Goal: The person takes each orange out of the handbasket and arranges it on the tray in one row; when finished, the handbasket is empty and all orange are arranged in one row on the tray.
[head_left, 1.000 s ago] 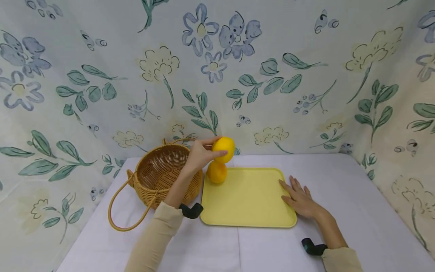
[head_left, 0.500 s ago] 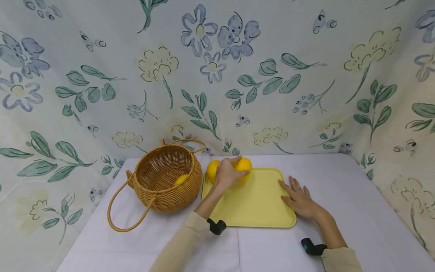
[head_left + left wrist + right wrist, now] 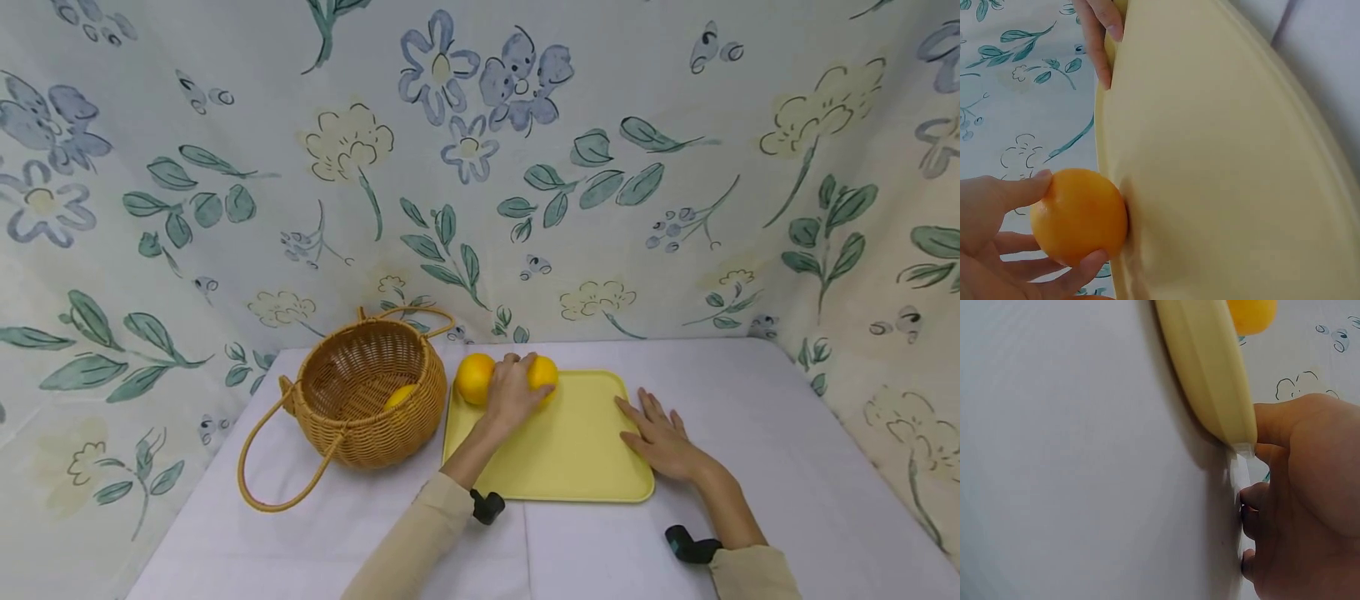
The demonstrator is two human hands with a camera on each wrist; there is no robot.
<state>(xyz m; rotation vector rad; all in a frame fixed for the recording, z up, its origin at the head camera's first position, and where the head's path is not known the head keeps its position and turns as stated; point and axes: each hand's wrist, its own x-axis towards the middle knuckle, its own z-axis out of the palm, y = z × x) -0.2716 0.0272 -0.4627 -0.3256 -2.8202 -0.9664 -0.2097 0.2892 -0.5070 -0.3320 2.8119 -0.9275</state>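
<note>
My left hand (image 3: 513,396) reaches over the back left part of the yellow tray (image 3: 570,450). Its thumb and fingers are curled round an orange (image 3: 1079,215), which rests on the tray near the back rim. To its left, a second orange (image 3: 475,379) sits at the tray's back left corner. My right hand (image 3: 663,442) lies with fairly straight fingers at the tray's right edge, thumb side against the rim. In the right wrist view, the thumb touches the tray's side (image 3: 1213,369), and the other fingertips are partly hidden.
A round wicker basket (image 3: 375,433) stands left of the tray, its handles folded outward. Inside lies a yellow rounded fruit (image 3: 399,396), partly hidden by the basket wall. White cloth (image 3: 600,550) covers the table. A floral curtain (image 3: 480,167) hangs behind.
My left hand has carried the orange from above the other one, rightward and down onto the tray. The fruit in the basket has come out from behind the arm. My right hand stays put.
</note>
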